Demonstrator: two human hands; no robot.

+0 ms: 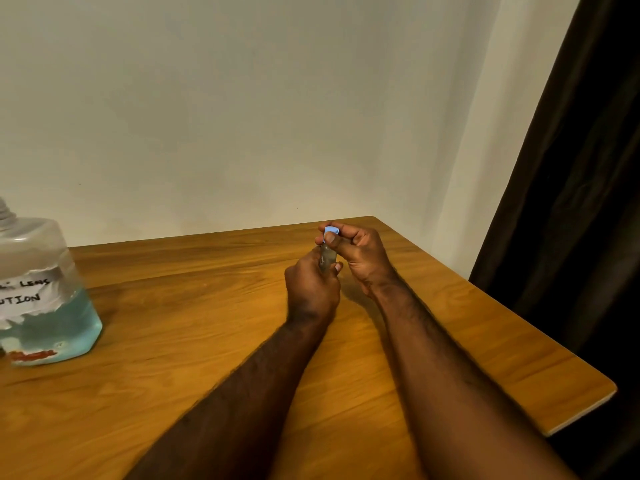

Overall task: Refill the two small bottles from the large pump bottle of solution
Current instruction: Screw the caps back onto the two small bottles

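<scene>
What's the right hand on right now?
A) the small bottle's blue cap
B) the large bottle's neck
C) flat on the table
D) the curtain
A: the right hand pinches the blue cap on top of the small bottle, while the left hand grips the bottle's body. The large bottle stands untouched at the far left.

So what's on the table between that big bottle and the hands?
Nothing: in the head view only bare wooden table runs from the big bottle to the left hand gripping the small bottle.
</scene>
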